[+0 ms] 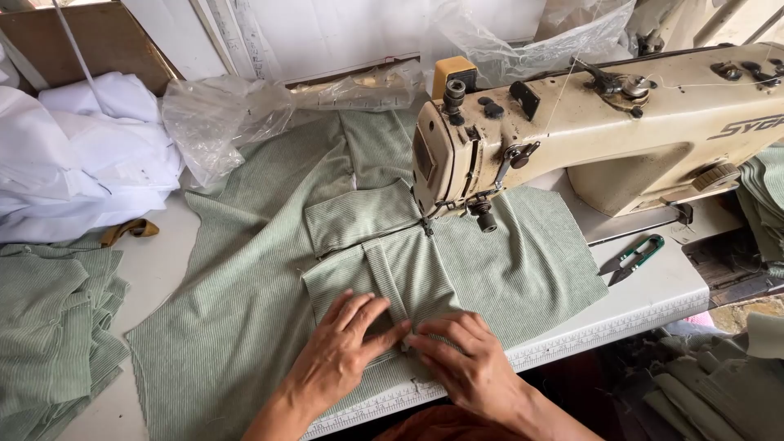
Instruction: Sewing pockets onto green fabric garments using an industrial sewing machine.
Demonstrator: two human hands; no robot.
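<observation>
Prep step, judging by layout: left hand point(343, 347) + right hand point(467, 355) flat, fingers extended, grasping nothing, pressing folded strip on green striped fabric point(392, 286) just below sewing machine point(588, 131) needle. Next prob needs fold held straight, fed under foot.

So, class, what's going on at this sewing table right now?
A person is working at a cream industrial sewing machine. Both bare hands, the left hand and right hand, press flat on a folded strip of green striped fabric, fingertips meeting just in front of the needle. Green-handled thread snips lie to the right; a stack of cut green pieces and white cloth sit on the left.
</observation>
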